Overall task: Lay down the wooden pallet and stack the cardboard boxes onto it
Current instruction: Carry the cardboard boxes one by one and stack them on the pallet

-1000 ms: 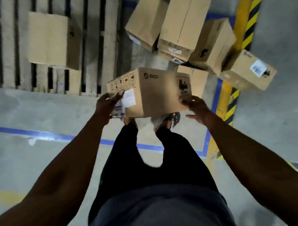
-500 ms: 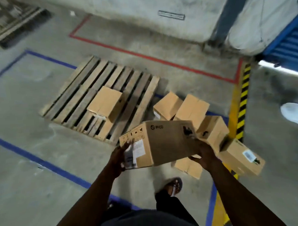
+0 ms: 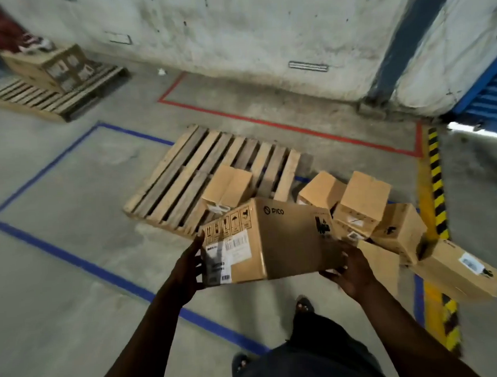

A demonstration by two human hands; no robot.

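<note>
Both hands carry a large brown cardboard box printed "PICO" (image 3: 269, 241) in the air, in front of the person and above the grey concrete floor (image 3: 60, 282). The left hand (image 3: 189, 269) lies flat against the box's left end, the one with the white shipping labels, its fingers straight and pointing up along the edge. The right hand (image 3: 349, 272) cups the lower right corner from beneath, fingers spread and lightly bent along the bottom edge, thumb up against the side face. Just beyond the held box, a flat slatted wooden pallet (image 3: 184, 179) lies on the floor, partly across a blue taped line (image 3: 82, 266), and one small brown cardboard box (image 3: 227, 186) already sits at its near right corner. To the right of the pallet, off it, a loose heap of brown cardboard boxes (image 3: 385, 216) rests on the floor, some tilted and leaning on each other, reaching as far as a yellow-and-black hazard stripe (image 3: 436, 180). A red taped line (image 3: 281, 124) runs behind the pallet, below the stained grey wall (image 3: 249, 31). Far left, a second wooden pallet (image 3: 47, 97) bears a printed carton (image 3: 54, 67). Both forearms stretch forward and slightly inward toward the box, and a sandalled foot (image 3: 303, 304) shows below it.
</note>
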